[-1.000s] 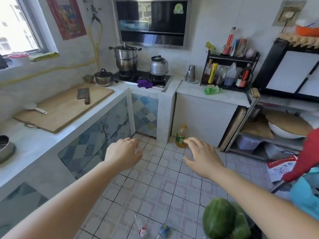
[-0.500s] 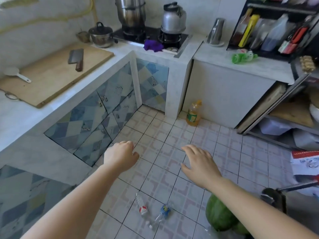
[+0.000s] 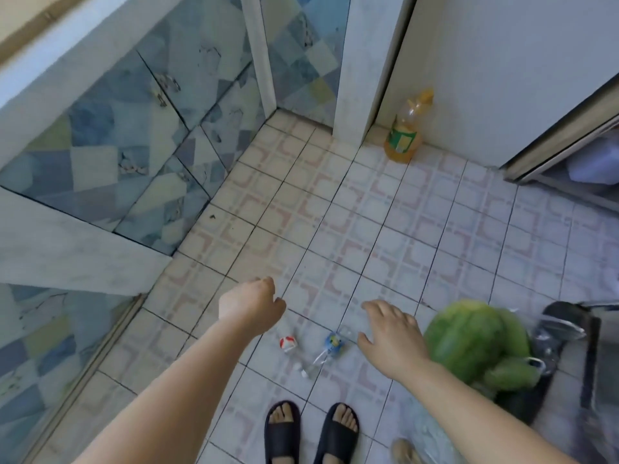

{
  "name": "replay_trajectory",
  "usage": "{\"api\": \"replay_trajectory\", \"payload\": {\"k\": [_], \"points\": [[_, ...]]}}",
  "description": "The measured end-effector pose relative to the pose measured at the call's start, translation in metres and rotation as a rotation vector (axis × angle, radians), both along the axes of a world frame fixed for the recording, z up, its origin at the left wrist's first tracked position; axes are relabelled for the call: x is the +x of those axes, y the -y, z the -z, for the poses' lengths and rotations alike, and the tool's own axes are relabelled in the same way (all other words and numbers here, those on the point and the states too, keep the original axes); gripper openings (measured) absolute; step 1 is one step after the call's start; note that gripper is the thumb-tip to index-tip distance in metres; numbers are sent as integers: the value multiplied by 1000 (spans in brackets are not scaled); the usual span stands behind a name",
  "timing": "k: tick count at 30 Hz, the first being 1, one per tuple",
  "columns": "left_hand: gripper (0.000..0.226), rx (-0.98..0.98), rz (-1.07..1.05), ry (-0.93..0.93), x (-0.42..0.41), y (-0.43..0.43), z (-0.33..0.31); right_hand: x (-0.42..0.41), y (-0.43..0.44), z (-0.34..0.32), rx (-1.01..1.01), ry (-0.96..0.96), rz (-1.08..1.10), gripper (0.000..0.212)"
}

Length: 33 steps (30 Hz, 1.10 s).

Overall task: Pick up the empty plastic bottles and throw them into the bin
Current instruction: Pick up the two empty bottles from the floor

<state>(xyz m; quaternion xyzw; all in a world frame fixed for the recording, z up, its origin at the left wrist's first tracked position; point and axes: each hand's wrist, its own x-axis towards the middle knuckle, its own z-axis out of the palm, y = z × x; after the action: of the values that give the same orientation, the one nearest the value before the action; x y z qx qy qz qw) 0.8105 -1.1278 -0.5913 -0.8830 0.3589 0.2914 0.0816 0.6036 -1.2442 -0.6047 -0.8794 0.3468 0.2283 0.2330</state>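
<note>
Two small clear plastic bottles lie on the tiled floor just ahead of my feet. One has a red and white label (image 3: 288,343), the other a blue label (image 3: 333,343). My left hand (image 3: 251,304) hovers above and left of the red-labelled bottle, fingers loosely curled, holding nothing. My right hand (image 3: 392,333) hovers just right of the blue-labelled bottle, fingers spread, holding nothing. No bin is in view.
An oil bottle with yellow liquid (image 3: 403,137) stands by the white cabinet at the back. A green watermelon (image 3: 469,336) and smaller green fruits (image 3: 512,373) sit at the right beside a dark metal frame (image 3: 569,333). Blue tiled cabinet doors (image 3: 134,145) line the left.
The view has tilted from the counter down to the floor. Both hands have dropped closer to the two bottles, which now lie between them.
</note>
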Motion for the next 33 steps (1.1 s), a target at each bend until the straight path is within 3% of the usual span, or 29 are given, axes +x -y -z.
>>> {"api": "replay_trajectory", "payload": {"k": [10,21,27,33], "points": [[49,247,-6,-140,-10,-30,198,-13,-32,189,99,-191,107,52],[57,298,-170,-182,-29,-57,382,-19,-67,370,106,-315,209,47],[90,252,-401,-175,-35,-59,458,-13,-73,448,126,-334,420,57],[107,266,-429,-180,-34,-56,506,-4,-77,498,154,-334,573,93]]}}
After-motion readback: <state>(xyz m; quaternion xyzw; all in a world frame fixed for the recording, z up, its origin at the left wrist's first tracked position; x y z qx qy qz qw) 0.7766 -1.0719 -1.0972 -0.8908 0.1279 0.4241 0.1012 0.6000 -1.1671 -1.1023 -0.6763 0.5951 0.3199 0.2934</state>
